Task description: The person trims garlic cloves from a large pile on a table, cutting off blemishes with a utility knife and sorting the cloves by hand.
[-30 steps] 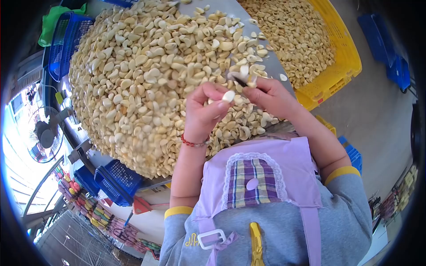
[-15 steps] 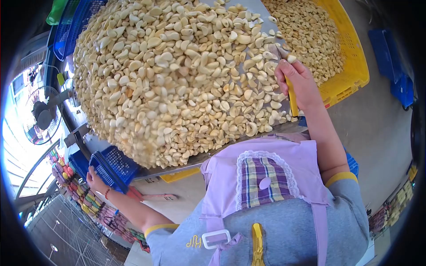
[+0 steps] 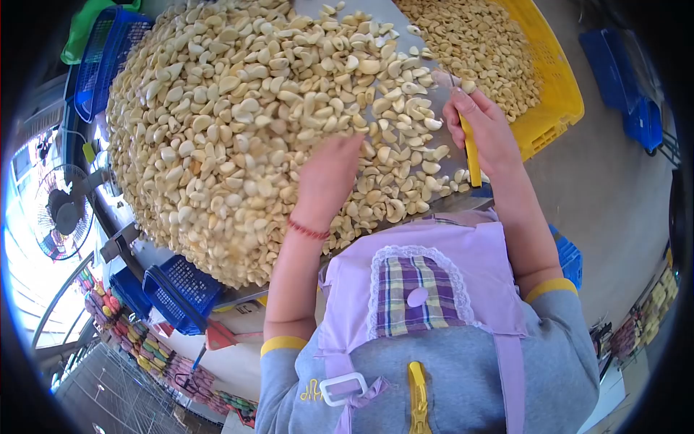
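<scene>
Left hand (image 3: 331, 173) blurs over cream-coloured curved cloves (image 3: 210, 123), whether pinching any I cannot tell; the right hand (image 3: 484, 130) grips a yellow-handled knife (image 3: 473, 158), blade indistinct.

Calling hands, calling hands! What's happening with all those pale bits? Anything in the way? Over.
Left hand at the pile of pale pieces, fingertips blurred. Right hand gripping yellow-handled knife. Nothing seen blocking left hand. Over.

Yellow perforated plastic crate (image 3: 557, 90) beside a smooth metal worktop (image 3: 383, 13); lilac cloth apron (image 3: 347, 282) looks matt.
</scene>
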`<state>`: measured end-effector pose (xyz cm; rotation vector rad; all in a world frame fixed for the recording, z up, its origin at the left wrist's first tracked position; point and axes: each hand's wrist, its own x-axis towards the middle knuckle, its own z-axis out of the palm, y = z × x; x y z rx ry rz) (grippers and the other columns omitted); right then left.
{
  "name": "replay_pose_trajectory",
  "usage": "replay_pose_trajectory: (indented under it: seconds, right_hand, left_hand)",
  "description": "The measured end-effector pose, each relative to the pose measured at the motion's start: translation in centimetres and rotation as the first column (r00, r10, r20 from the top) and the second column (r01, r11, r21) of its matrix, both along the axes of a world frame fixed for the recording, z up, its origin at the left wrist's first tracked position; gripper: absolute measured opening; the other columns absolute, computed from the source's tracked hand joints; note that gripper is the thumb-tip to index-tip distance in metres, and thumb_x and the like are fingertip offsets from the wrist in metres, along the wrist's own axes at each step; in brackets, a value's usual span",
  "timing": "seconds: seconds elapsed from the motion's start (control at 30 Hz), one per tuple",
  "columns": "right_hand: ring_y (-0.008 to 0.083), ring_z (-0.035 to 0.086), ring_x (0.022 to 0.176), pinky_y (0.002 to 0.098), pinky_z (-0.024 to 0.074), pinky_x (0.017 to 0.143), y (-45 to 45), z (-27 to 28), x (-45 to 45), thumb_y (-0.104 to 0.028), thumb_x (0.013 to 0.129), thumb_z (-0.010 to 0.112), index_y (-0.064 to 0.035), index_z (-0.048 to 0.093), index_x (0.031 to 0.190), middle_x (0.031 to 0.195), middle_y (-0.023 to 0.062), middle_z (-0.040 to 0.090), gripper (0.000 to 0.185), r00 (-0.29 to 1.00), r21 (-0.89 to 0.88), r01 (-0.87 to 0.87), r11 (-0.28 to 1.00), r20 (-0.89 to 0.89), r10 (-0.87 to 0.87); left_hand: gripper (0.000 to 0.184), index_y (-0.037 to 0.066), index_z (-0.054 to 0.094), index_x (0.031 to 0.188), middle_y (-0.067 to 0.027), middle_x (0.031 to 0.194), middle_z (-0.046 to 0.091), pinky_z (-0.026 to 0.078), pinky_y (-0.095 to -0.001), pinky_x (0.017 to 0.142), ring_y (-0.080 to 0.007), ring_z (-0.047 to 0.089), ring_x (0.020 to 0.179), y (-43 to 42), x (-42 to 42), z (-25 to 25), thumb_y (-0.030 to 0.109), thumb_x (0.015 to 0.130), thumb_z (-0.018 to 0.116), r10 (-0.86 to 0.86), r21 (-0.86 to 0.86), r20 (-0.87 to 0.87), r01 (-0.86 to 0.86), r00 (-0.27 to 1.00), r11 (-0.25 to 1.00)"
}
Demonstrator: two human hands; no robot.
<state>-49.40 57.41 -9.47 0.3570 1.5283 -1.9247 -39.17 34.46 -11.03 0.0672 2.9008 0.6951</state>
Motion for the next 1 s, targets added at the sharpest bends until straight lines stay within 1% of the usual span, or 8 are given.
replay_pose_trajectory:
  seconds: [0.1, 0.2, 0.23, 0.4, 0.57, 0.7, 0.9, 1.0]
  right_hand:
    - [0.0029, 0.043, 0.053, 0.0182, 0.0346, 0.045, 0.3, -0.5, -0.1, -0.03, 0.091, 0.054, -0.0078, 0.052, 0.082, 0.07, -0.0025, 0.051, 0.024, 1.0, -0.003, -0.005, 1.0, -0.02, 0.005]
    - [0.0023, 0.042, 0.052, 0.018, 0.0346, 0.045, -0.2, -0.9, -0.1, -0.03, 0.091, 0.054, -0.0076, 0.053, 0.082, 0.07, -0.0031, 0.05, 0.024, 0.999, -0.005, -0.035, 0.999, -0.003, 0.035]
    - [0.002, 0.042, 0.052, 0.018, 0.0346, 0.045, -0.6, -0.8, -0.1, -0.029, 0.091, 0.054, -0.0076, 0.053, 0.083, 0.07, -0.0034, 0.05, 0.023, 0.999, -0.012, -0.043, 0.999, 0.003, 0.043]
    - [0.0035, 0.042, 0.054, 0.0174, 0.0353, 0.046, -1.0, -1.0, 0.1, -0.027, 0.092, 0.052, -0.0055, 0.056, 0.103, 0.071, -0.0023, 0.049, 0.024, 0.985, -0.006, -0.172, 0.985, -0.016, 0.172]
    - [0.0008, 0.041, 0.058, 0.016, 0.0361, 0.051, -2.5, 0.4, 1.7, -0.022, 0.091, 0.054, -0.0115, 0.046, 0.131, 0.072, -0.0043, 0.049, 0.043, 0.897, 0.044, -0.407, 0.912, -0.17, 0.409]
    - [0.0047, 0.046, 0.063, 0.0217, 0.0396, 0.056, -3.2, -0.4, 3.0, -0.019, 0.087, 0.057, -0.0101, 0.048, 0.129, 0.072, -0.0013, 0.055, 0.044, 0.7, 0.175, -0.593, 0.786, -0.372, 0.61]
    - [0.0083, 0.044, 0.057, 0.025, 0.0377, 0.052, -3.9, 0.2, 2.9, -0.022, 0.085, 0.06, -0.0075, 0.049, 0.127, 0.064, 0.0025, 0.052, 0.045, 0.708, 0.096, -0.529, 0.843, -0.498, 0.501]
    - [0.0086, 0.042, 0.057, 0.0252, 0.0366, 0.052, -3.4, 0.7, 2.6, -0.024, 0.084, 0.061, -0.0052, 0.047, 0.128, 0.063, 0.0017, 0.049, 0.05, 0.702, 0.177, -0.529, 0.83, -0.458, 0.545]
  left_hand:
    - [0.027, 0.012, 0.062, 0.1, -0.0041, 0.092, 0.059, 0.049, -0.0312, 0.059, -0.021, 0.059, 0.074, 0.6, -0.1, -2.3, 0.007, 0.074, 0.063, -0.151, -0.132, -0.039, 0.144, 0.988, 0.981]
    - [0.022, 0.009, 0.061, 0.095, -0.0035, 0.097, 0.06, 0.048, -0.0279, 0.058, -0.0161, 0.059, 0.072, -0.1, -0.7, -1.0, 0.005, 0.074, 0.064, -0.184, -0.033, -0.007, 0.184, 0.983, 0.982]
    - [0.023, 0.008, 0.059, 0.095, -0.004, 0.096, 0.06, 0.048, -0.0273, 0.059, -0.0152, 0.059, 0.072, -0.4, -0.5, -1.0, 0.005, 0.074, 0.065, -0.091, 0.197, 0.055, 0.079, 0.994, 0.977]
    - [0.018, 0.002, 0.057, 0.093, -0.0066, 0.095, 0.063, 0.044, -0.0179, 0.056, -0.0049, 0.053, 0.069, 0.2, 1.1, -0.2, 0.002, 0.077, 0.063, 0.218, 0.824, 0.467, -0.511, 0.857, 0.245]
    - [0.026, 0.001, 0.054, 0.102, -0.0044, 0.084, 0.062, 0.043, -0.0168, 0.055, -0.0044, 0.052, 0.067, 0.9, 0.2, 2.5, 0.001, 0.077, 0.063, 0.313, 0.786, 0.486, -0.564, 0.816, 0.251]
    - [0.028, 0.0, 0.054, 0.103, -0.0043, 0.086, 0.061, 0.044, -0.0201, 0.059, -0.0071, 0.055, 0.068, 1.1, 0.0, 3.2, 0.002, 0.078, 0.066, 0.314, 0.766, 0.523, -0.598, 0.793, 0.236]
    - [0.027, 0.001, 0.053, 0.11, -0.0054, 0.093, 0.06, 0.045, -0.0215, 0.059, -0.0096, 0.055, 0.072, 2.7, 0.3, 2.2, 0.005, 0.084, 0.059, 0.266, 0.805, 0.562, -0.445, 0.783, -0.391]
    - [0.031, 0.0, 0.05, 0.117, -0.0067, 0.1, 0.058, 0.047, -0.0241, 0.064, -0.0111, 0.055, 0.078, 3.0, -0.6, 3.0, 0.007, 0.087, 0.055, 0.344, 0.819, 0.563, -0.452, 0.751, -0.352]
